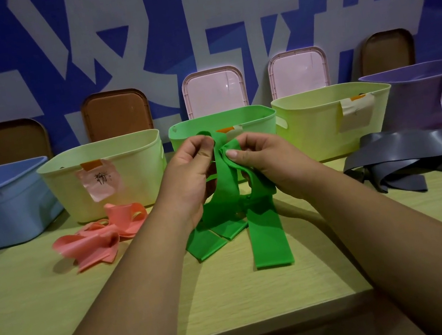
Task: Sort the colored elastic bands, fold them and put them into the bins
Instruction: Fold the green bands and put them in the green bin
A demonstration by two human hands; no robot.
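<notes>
Both up front: left hand (192, 172) and right hand (259, 158) each pinch the bunched green elastic bands (266, 235), raised just before the green bin (253, 121), loose ends trailing on the wooden table (235, 296).

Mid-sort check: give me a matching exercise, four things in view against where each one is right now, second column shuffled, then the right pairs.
Things
1. green bands
2. pink bands
3. grey bands
4. purple bin

Places
A. heaped on the table in front of the pale yellow bin
B. far right end of the bin row
C. pinched between the left hand and the right hand, tails trailing onto the table
D. lying on the table toward its right end

Pairs: 1-C, 2-A, 3-D, 4-B
</notes>
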